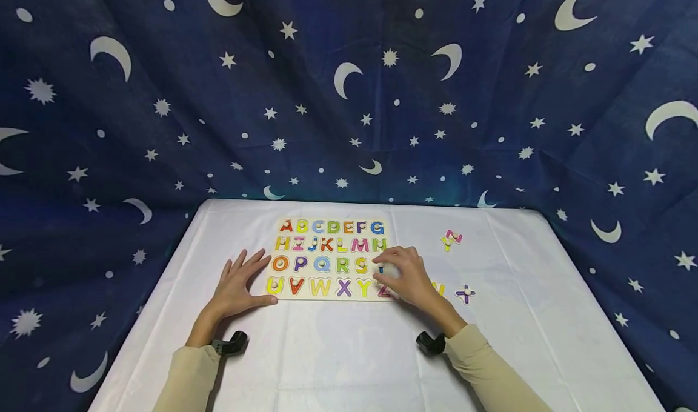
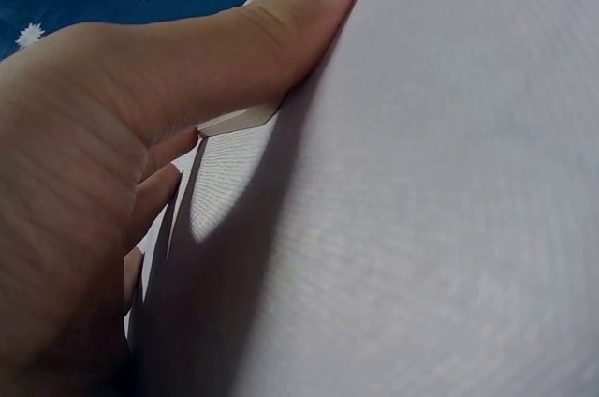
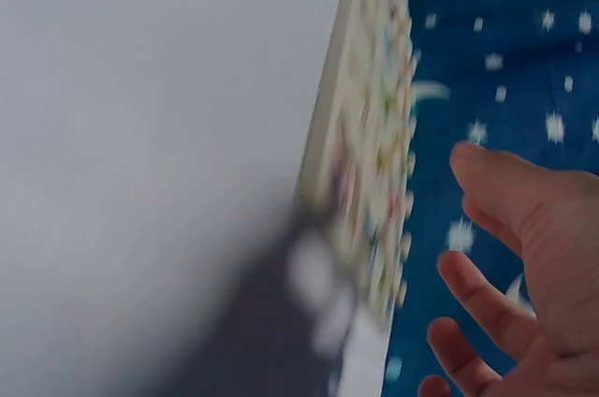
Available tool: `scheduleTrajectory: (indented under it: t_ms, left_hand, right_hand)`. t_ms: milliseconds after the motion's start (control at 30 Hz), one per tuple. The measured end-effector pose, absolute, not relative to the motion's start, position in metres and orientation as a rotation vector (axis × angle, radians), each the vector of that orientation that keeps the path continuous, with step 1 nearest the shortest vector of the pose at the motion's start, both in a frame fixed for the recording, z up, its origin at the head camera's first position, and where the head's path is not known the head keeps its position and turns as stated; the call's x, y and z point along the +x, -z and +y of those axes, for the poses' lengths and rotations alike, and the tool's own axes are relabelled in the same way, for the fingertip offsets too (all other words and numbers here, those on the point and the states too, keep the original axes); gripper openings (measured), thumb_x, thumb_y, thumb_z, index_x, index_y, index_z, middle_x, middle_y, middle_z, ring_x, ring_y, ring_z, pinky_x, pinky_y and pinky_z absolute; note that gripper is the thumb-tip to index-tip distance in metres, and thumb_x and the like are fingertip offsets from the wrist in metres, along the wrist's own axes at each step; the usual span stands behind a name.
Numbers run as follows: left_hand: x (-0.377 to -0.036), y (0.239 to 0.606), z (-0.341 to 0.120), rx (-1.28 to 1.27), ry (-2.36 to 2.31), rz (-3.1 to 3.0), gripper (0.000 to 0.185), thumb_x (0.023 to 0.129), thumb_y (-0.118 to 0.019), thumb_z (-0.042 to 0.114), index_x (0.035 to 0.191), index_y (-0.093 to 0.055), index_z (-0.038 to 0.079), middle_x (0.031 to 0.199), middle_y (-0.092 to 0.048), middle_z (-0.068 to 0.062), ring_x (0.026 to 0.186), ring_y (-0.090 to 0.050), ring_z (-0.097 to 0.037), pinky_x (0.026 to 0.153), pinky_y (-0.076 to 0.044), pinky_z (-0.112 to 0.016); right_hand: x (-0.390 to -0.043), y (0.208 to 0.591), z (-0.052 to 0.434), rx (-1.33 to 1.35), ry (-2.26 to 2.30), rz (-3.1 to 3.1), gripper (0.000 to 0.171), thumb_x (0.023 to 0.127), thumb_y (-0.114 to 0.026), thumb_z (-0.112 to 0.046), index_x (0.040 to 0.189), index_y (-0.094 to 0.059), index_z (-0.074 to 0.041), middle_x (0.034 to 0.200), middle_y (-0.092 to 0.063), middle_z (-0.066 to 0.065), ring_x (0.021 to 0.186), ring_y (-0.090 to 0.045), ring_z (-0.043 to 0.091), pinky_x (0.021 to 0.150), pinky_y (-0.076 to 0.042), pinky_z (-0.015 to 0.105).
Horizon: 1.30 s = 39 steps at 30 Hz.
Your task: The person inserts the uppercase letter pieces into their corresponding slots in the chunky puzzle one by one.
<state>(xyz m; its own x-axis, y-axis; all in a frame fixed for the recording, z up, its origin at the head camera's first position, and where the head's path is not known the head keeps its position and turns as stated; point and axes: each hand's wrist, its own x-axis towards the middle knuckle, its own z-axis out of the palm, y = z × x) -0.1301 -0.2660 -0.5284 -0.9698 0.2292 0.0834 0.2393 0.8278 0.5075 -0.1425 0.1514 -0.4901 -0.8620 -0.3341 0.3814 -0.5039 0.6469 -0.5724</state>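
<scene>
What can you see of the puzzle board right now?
The puzzle board is a pale, wood-looking rectangle lying flat on the white tablecloth, toward the far side. It holds four rows of coloured letters, A to Z, each with a small peg. The left hand rests open against its left edge, thumb along the near corner. The right hand hovers over its right end, covering the T and Z area; whether it grips a piece cannot be told.

The left hand (image 1: 238, 283) lies flat against the left edge of the puzzle board (image 1: 329, 257), with bare white cloth (image 1: 338, 351) open behind and beside it. The right hand (image 1: 406, 274) covers the board's right end. Beyond it, loose letters (image 1: 451, 239) and a purple piece (image 1: 465, 293) lie near, with open cloth between them.
</scene>
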Motion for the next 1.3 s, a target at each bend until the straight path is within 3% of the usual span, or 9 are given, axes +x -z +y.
scheduleTrajectory:
  t_ms: [500,733,1300]
  left_hand:
    - [-0.129,0.53,-0.266,-0.39,0.844,-2.975,0.103,0.066,-0.09,0.054,0.151,-0.052,0.011,0.163,-0.037,-0.016,0.153,-0.013,-0.049,0.121,-0.001,-0.07]
    - [-0.13,0.532,-0.266,-0.387,0.838,-2.976,0.103,0.066,-0.091,0.055,0.151,-0.052,0.011,0.163,-0.037,-0.016,0.154,-0.013,-0.049,0.121,-0.001,-0.07]
    - [-0.129,0.529,-0.268,-0.397,0.823,-2.976,0.104,0.066,-0.09,0.056,0.151,-0.052,0.011,0.163,-0.037,-0.016,0.153,-0.013,-0.049,0.121,-0.002,-0.07]
  right_hand:
    - [-0.123,0.498,0.262,0.499,-0.853,-2.857,0.021,0.08,-0.09,-0.019,0.098,-0.079,-0.023,0.112,-0.072,0.002,0.102,-0.054,0.029,0.08,-0.033,0.049]
    - [-0.12,0.501,0.274,0.469,-0.837,-2.89,0.016,0.08,-0.089,-0.017,0.09,-0.08,-0.024,0.115,-0.071,0.005,0.107,-0.054,0.032,0.081,-0.031,0.05]
    - [-0.12,0.509,0.272,0.473,-0.937,-2.799,0.015,0.079,-0.089,-0.011,0.088,-0.08,-0.019,0.114,-0.072,0.006,0.104,-0.055,0.03,0.081,-0.032,0.046]
